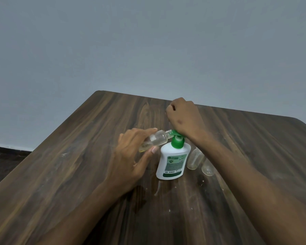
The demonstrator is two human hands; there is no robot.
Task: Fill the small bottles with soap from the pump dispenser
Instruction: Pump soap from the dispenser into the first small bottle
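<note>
Green label on the pump dispenser (pixel 172 160), its print too small to read.

A: Left hand (pixel 131 152)?
B: Grips a small clear bottle (pixel 155 140), tilted, its open neck touching the green pump nozzle (pixel 175 133).
A: Right hand (pixel 185 117)?
B: Fist, heel resting on the pump head of the white dispenser (pixel 171 163), which stands on the wooden table (pixel 78 156).
A: Others?
B: Two more clear bottles (pixel 195 159) just right of the dispenser, partly behind the right forearm.
</note>
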